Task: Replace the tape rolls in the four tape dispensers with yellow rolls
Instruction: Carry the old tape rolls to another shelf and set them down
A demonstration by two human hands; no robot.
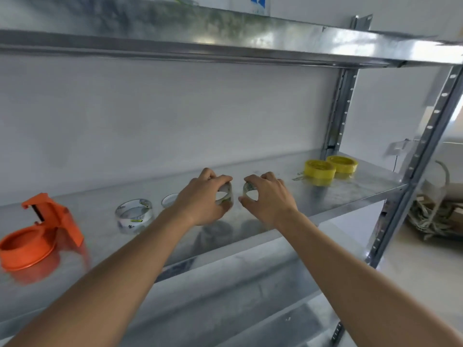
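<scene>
Two bare forearms, nearest the camera, are stretched up onto a galvanised metal shelf [350,194], the largest thing in view, fixed to a slotted upright [411,169] on the right. At the far left of the shelf an orange tape dispenser [37,241] is seen, its hub empty. Just right of it a clear tape roll [133,216] lies flat, and a second clear roll [169,200] is partly hidden behind the left wrist. At the right rear of the shelf two yellow tape rolls [330,168] lie flat, touching each other.

The left hand [200,199] is curled round a clear roll [225,195] held on edge, its open core facing the camera; the fingers are wrapped over the top and the thumb is pressed below. The right hand [268,199] pinches another clear roll [250,192] in the same manner. Both rolls are held just above the shelf, close beside each other.

The yellow rolls lie to the right of and beyond both hands, the right hand being the nearer to them, while the dispenser lies well apart to the left. It is judged that the clear rolls are being set down first.
</scene>
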